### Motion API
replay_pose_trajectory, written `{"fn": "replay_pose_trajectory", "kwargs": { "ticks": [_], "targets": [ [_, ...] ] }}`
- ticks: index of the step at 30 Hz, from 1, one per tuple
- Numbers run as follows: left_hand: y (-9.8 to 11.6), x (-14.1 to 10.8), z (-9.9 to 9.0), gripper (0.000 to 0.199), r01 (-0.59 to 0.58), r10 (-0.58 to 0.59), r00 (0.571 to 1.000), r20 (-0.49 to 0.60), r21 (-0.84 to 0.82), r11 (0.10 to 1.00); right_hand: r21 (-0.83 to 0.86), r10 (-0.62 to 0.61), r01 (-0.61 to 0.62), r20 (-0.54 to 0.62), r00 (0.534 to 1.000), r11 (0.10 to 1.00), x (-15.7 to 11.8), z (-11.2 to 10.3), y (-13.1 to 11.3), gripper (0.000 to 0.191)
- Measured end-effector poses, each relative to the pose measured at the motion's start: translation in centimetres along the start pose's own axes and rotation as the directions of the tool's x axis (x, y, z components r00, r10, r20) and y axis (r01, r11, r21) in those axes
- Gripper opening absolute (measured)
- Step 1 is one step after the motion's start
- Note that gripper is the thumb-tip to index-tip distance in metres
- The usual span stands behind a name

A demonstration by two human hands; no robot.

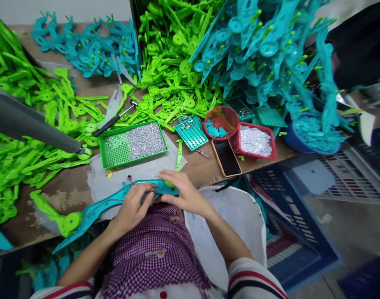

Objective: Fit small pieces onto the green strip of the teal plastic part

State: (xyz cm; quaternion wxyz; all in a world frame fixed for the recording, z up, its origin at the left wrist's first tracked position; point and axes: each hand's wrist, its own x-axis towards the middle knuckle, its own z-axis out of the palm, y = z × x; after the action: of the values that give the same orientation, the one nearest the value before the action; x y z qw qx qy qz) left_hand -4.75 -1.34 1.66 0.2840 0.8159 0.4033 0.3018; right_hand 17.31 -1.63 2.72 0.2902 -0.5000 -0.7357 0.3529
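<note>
A long teal plastic shell (110, 199) lies across the table's front edge, its narrow end pointing to the lower left. Thin wires run along it, and a small black piece (129, 177) stands at its upper edge. My left hand (136, 204) is closed over the shell's middle, thumb and fingers near the wires. At the shell's right end, my right hand (185, 193) has its thumb below and its fingers above, around the teal part. Between the hands the details are small and blurred. A lime-green arm-shaped part with a round disc (72, 223) lies by the shell's left end.
Behind the hands stand a green tray of small metal pieces (146, 141), a screwdriver (115, 118), a red basket (221, 109), a red box of white pieces (255, 141) and a phone (226, 158). Lime-green parts (177, 62) and teal shells (267, 50) pile up behind. A grey tool arm (31, 118) juts in left.
</note>
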Motion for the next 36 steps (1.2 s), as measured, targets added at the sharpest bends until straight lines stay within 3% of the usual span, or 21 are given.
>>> {"fn": "replay_pose_trajectory", "kwargs": {
  "ticks": [1,3,6,9,12,17,20,23,26,29,32,34,36],
  "targets": [
    [0.4,0.1,-0.4,0.011,0.001,-0.001,1.000,0.006,-0.032,0.999,0.054,-0.045,0.042,0.063,0.997,0.998,-0.2,0.2,-0.5,0.043],
    [1.0,0.2,-1.1,0.011,0.020,-0.019,1.000,0.012,-0.067,0.998,0.157,-0.019,0.001,0.116,0.993,0.988,-0.6,0.5,-0.9,0.042],
    [1.0,0.1,-1.8,0.010,0.070,-0.061,0.995,0.078,-0.111,0.991,0.249,0.069,-0.087,0.083,0.994,0.965,-1.4,0.0,-0.7,0.042],
    [0.8,0.0,-1.9,0.014,0.127,-0.096,0.982,0.160,-0.190,0.974,0.263,0.042,-0.064,0.088,0.995,0.963,-2.1,-1.0,-0.1,0.038],
    [0.9,0.3,-1.3,0.016,0.151,-0.113,0.978,0.176,-0.220,0.964,0.278,0.077,-0.110,0.124,0.989,0.954,-2.1,-1.4,0.6,0.034],
    [0.3,1.6,0.5,0.017,0.112,-0.103,0.985,0.137,-0.061,0.992,0.028,0.126,-0.124,-0.133,0.983,0.992,-0.6,0.1,2.9,0.024],
    [-0.5,2.1,1.2,0.017,0.100,-0.106,0.990,0.096,0.061,0.993,-0.086,0.152,-0.166,-0.147,0.977,0.982,-0.6,1.3,3.8,0.021],
    [-0.9,2.1,1.4,0.015,0.085,-0.090,0.991,0.098,0.056,0.995,-0.070,0.128,-0.144,-0.194,0.973,0.987,-1.8,1.9,3.2,0.024],
    [-0.9,2.3,1.3,0.014,0.088,-0.092,0.992,0.089,0.043,0.995,0.038,0.125,-0.119,-0.322,0.938,0.992,-2.5,1.6,1.9,0.028],
    [-0.7,3.0,1.0,0.014,0.113,-0.116,0.988,0.102,0.043,0.993,0.288,0.257,-0.153,-0.369,0.893,0.945,-1.9,0.9,1.4,0.027],
    [-0.2,3.8,0.6,0.022,0.099,-0.108,0.991,0.083,0.108,0.989,0.527,0.395,-0.200,-0.289,0.872,0.826,-1.0,0.7,1.8,0.032],
    [0.6,4.3,0.6,0.046,0.021,-0.035,0.993,0.111,0.126,0.992,0.611,0.421,-0.218,-0.209,0.882,0.761,-0.8,0.8,1.9,0.036],
    [1.3,5.0,0.9,0.051,-0.091,0.076,0.986,0.151,0.091,0.992,0.676,0.421,-0.221,-0.145,0.896,0.703,-0.8,1.0,1.8,0.039]
  ]
}}
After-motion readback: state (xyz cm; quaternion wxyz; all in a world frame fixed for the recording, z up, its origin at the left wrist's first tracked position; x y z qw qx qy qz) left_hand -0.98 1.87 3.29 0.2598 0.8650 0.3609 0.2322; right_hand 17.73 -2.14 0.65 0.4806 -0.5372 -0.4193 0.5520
